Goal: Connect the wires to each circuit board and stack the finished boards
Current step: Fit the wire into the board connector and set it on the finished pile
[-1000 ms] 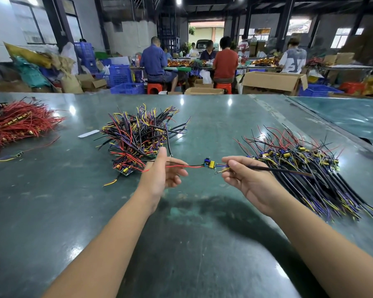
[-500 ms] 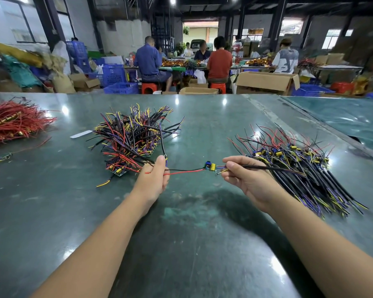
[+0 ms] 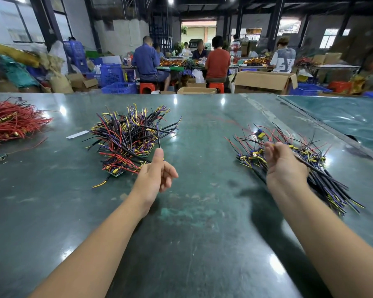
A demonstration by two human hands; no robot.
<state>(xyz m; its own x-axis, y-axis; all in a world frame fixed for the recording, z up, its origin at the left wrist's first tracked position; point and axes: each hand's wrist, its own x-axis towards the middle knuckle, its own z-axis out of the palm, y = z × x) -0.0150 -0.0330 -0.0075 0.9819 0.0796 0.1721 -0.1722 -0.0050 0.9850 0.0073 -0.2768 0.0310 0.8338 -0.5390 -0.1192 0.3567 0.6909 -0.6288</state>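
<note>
Now left hand (image 3: 157, 175) pinches a black wire (image 3: 158, 138); right hand (image 3: 285, 166) hangs relaxed.

Table top (image 3: 202, 244): dark green, smooth and glossy, throwing back the ceiling lamps (scuffed paler near the middle).
Wires in the left heap (image 3: 129, 138): shiny plastic coating in black, red, yellow, purple.
Red wire pile (image 3: 11, 122): the same slick plastic.
Box (image 3: 265, 81): matt brown cardboard.
Crates (image 3: 112, 75): blue plastic lattice.
</note>
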